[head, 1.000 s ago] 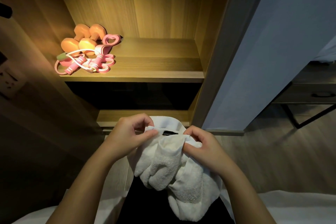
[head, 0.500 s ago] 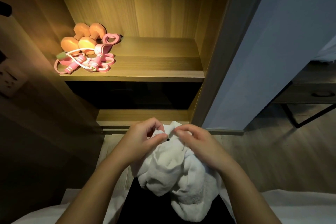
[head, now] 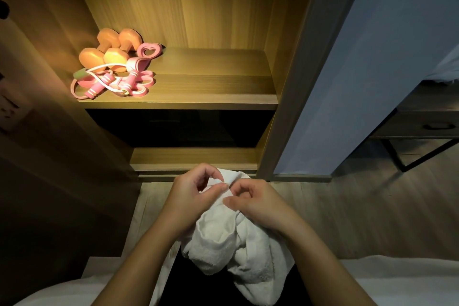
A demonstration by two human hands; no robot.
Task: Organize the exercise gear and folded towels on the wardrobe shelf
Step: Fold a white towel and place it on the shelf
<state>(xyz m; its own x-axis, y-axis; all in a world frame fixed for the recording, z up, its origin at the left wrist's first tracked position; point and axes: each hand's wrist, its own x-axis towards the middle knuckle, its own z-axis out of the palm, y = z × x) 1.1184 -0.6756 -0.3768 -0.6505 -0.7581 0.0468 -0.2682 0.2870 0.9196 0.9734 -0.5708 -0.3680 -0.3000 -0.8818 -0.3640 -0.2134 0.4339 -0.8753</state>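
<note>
A crumpled white towel (head: 236,243) hangs in front of me, below the wardrobe. My left hand (head: 196,194) pinches its upper edge between thumb and fingers. My right hand (head: 253,201) pinches the same edge just to the right, and the two hands almost touch. On the lit wooden shelf (head: 206,92), at its left end, lie two orange dumbbells (head: 109,49), with a pink skipping rope (head: 106,82) and pink resistance bands (head: 144,67) tangled in front of them.
The shelf's right half is bare wood. A lower wardrobe ledge (head: 193,156) runs just beyond my hands. A grey door panel (head: 360,69) stands to the right, with a dark desk and drawer (head: 427,124) behind it. White bedding (head: 397,281) lies at the bottom.
My hands have drawn closer together along the towel's top edge and risen slightly. The towel has bunched up more beneath them. The gear on the shelf has not moved.
</note>
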